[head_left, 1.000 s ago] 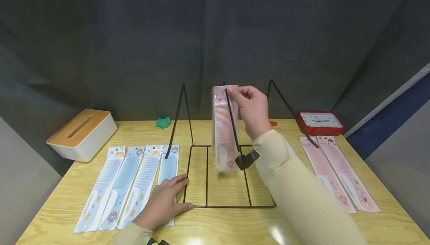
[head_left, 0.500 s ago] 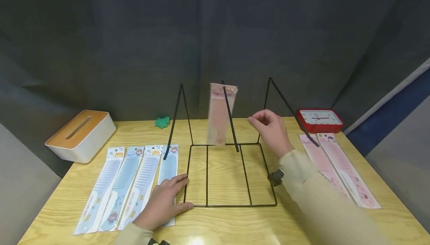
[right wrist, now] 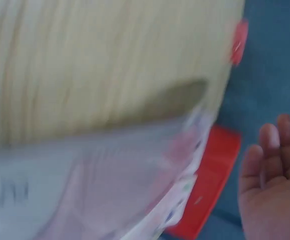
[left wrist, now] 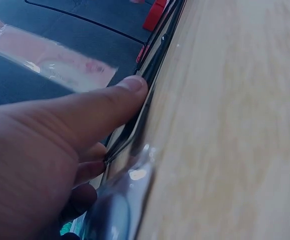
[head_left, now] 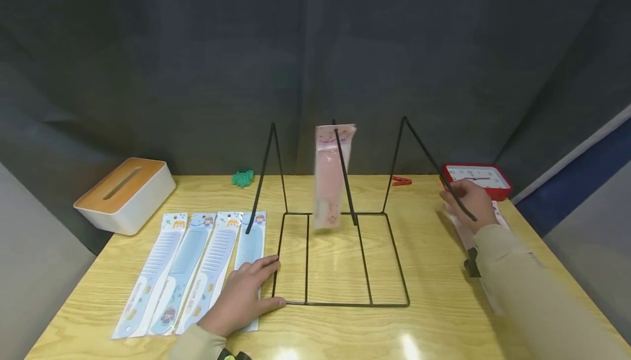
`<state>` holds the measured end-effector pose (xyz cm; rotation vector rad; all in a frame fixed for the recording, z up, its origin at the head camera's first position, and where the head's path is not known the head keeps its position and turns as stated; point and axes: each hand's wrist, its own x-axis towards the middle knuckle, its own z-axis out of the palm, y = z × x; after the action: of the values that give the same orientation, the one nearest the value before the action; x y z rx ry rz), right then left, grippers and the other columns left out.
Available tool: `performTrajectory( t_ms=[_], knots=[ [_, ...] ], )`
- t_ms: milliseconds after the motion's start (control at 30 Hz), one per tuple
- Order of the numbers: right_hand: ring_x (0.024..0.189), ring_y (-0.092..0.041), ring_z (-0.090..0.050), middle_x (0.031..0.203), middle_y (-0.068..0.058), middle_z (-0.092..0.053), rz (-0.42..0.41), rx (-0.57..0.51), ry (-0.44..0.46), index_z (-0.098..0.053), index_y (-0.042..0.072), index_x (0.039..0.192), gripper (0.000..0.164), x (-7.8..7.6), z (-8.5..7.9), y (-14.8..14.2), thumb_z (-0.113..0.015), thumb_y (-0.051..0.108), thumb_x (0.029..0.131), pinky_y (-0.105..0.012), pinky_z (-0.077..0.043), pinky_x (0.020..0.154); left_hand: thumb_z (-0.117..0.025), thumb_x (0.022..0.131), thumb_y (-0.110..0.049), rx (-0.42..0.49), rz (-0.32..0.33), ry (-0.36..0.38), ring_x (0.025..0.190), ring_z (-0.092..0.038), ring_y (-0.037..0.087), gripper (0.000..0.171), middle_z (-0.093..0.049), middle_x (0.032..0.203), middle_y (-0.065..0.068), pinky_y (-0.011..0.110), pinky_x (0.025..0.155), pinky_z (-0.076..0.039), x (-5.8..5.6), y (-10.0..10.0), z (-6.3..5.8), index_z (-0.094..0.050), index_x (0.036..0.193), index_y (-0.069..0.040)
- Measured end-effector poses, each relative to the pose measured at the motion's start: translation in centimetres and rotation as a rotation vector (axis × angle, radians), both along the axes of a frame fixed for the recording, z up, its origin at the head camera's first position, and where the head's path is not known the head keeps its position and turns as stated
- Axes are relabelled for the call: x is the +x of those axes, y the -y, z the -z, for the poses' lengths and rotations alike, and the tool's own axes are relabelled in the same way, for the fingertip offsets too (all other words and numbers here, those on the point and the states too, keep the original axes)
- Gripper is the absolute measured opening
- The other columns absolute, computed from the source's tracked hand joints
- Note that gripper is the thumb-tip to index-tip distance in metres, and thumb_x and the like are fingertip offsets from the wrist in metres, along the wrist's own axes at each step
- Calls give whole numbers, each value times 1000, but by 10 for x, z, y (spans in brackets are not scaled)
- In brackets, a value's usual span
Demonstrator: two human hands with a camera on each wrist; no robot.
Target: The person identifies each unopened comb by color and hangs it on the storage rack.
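Note:
A black wire display rack (head_left: 345,304) stands on the wooden table. From its middle prong hangs a pink comb in a clear pack (head_left: 326,184). My left hand (head_left: 241,297) rests on the rack's left front corner, thumb and fingertips touching the wire; the left wrist view shows the thumb (left wrist: 109,102) lying straight along it. My right hand (head_left: 470,204) is at the top end of the pink packaged combs (right wrist: 119,180) lying on the right. In the right wrist view its fingers (right wrist: 272,150) are spread, apart from the packs. The right forearm hides much of those packs.
Several blue packaged combs (head_left: 184,278) lie in a row on the left. Behind them are a tissue box (head_left: 138,201) and a green tangle (head_left: 242,178). A red clip (head_left: 401,181) and a red clock (head_left: 498,192) sit at the back. The rack's right prong (head_left: 429,157) leans over the right hand.
My right hand has let go of the pink comb pack on the middle prong and moved right to the pink packs on the table. The hung pack swings. My left hand stays put.

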<state>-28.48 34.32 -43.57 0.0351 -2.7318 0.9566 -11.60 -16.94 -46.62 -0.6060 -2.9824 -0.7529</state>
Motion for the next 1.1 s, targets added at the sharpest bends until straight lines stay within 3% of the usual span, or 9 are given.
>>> performTrajectory(
  t_ms=[100, 267, 367, 600, 733, 900, 1100],
  knots=[
    [105, -49, -58, 117, -33, -61, -21, 97, 96, -55, -10, 122, 43, -3, 11, -22, -62, 24, 98, -62, -45, 86, -76, 83, -54, -3, 0, 3, 123, -52, 29, 79, -47, 152, 4, 53, 92, -43, 1, 0, 2, -55, 143, -8],
    [106, -52, -57, 118, -36, -60, -46, 174, 205, -49, -16, 127, 50, -2, 16, -28, -60, 6, 84, -64, -46, 85, -76, 83, -55, -9, -5, -14, 125, -51, 30, 79, -48, 152, 3, 54, 92, -43, 2, 1, 3, -56, 143, -9],
    [108, -53, -55, 122, -38, -57, -50, 166, 234, -45, -18, 131, 58, -1, 13, -24, -62, 4, 80, -64, -46, 86, -74, 84, -57, -6, -2, -23, 124, -52, 29, 79, -48, 152, 4, 53, 91, -43, 2, 1, 2, -56, 143, -9],
    [128, -55, -42, 141, -38, -43, -76, 164, 434, -37, -15, 141, 73, 0, 4, -16, -71, 17, 85, -66, -36, 102, -74, 84, -57, 6, 5, -19, 122, -52, 29, 79, -48, 151, 5, 52, 90, -43, 2, -1, -3, -56, 143, -7],
    [124, -53, -45, 137, -37, -48, -78, 150, 479, -48, -13, 134, 59, 4, 0, -11, -69, 15, 86, -65, -37, 101, -76, 84, -54, 5, -4, -19, 123, -52, 29, 77, -49, 151, 5, 53, 92, -43, 2, -1, -3, -56, 142, -8],
    [103, -40, -52, 117, -26, -62, -43, 112, 521, -64, -6, 119, 34, 9, -2, -1, -65, 9, 89, -54, -45, 86, -76, 83, -55, -4, -11, -25, 123, -52, 29, 77, -48, 151, 5, 54, 92, -43, 0, 0, -3, -57, 142, -8],
    [94, -33, -54, 99, -15, -66, -67, 166, 519, -66, -2, 110, 29, 18, -16, 8, -69, 21, 92, -46, -47, 79, -75, 84, -55, 8, -5, -11, 124, -52, 30, 77, -48, 151, 6, 55, 93, -43, 1, -1, -3, -57, 142, -8]
  ],
)
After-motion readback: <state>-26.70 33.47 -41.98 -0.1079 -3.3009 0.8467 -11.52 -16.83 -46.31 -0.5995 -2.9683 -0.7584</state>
